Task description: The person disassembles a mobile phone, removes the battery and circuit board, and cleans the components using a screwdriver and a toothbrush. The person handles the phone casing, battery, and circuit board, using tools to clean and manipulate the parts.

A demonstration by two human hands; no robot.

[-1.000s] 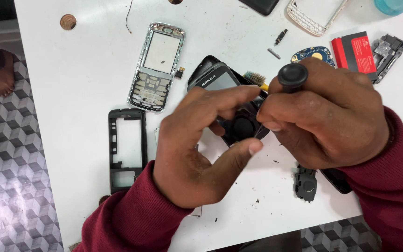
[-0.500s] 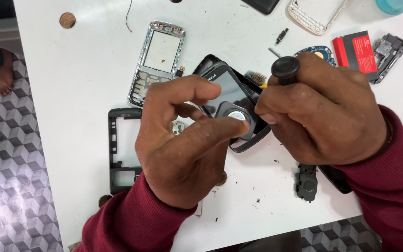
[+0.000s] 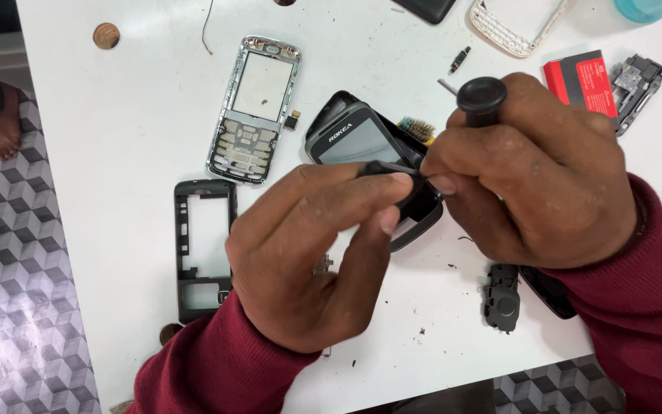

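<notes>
Two hands are seen over the white bench [image 3: 116, 115], both closed on one dark phone body with a grey screen [image 3: 354, 142], which is taken as the landmark for everything else.

Since the earlier views, a change in the left hand [image 3: 308, 261] is noted: a round silvery part was held up between its fingers half a second ago, and that part is no longer seen. Now the thumb and forefinger are pressed together, pinching a thin black edge piece [image 3: 385, 167] at the lower right of the phone body. It is judged that the work has passed from the round part to this edge piece.

The right hand [image 3: 530, 176] is curled tight around a black screwdriver with a round flat cap [image 3: 482, 97], held upright just right of the phone body. Its tip is hidden by the fingers, so contact with the phone cannot be told.

The phone body lies tilted between the two hands, its upper left end free, its lower right end covered by fingers.

Left of the phone body a silver front frame with a keypad grid [image 3: 258, 107] is laid, and below-left of it a black plastic middle frame [image 3: 203, 249]. To its right a red rectangular battery [image 3: 580, 80] is seen; below-right, a small black speaker cover [image 3: 501, 295].
</notes>
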